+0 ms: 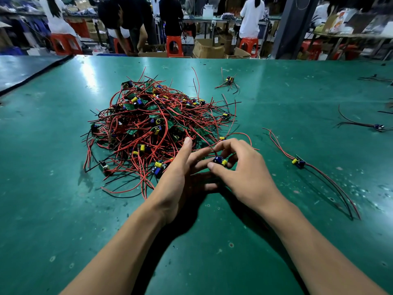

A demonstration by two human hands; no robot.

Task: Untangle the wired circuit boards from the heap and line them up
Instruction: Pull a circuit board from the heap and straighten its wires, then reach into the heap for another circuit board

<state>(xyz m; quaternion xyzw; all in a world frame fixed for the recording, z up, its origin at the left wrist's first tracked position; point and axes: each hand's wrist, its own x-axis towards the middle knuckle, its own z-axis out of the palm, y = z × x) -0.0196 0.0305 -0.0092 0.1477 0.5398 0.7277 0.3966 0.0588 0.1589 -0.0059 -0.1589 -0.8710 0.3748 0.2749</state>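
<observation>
A heap [157, 126] of small green circuit boards with yellow and blue parts and tangled red and black wires lies on the green table [63, 188]. My right hand [240, 167] pinches one board [220, 161] at the heap's near right edge; its red wires still run into the tangle. Beside it, my left hand [182, 177] lies with fingers straight, the thumb touching the heap's wires. One freed board [298, 162] lies to the right with its wires trailing toward me. Another [379, 127] lies at the far right, and a third [229, 80] sits behind the heap.
The table's far edge runs across the top, with people, red stools [174, 46] and cardboard boxes [209, 48] beyond it. A dark seam [36, 74] crosses the table's far left corner. More loose wires [374, 78] lie at the right edge.
</observation>
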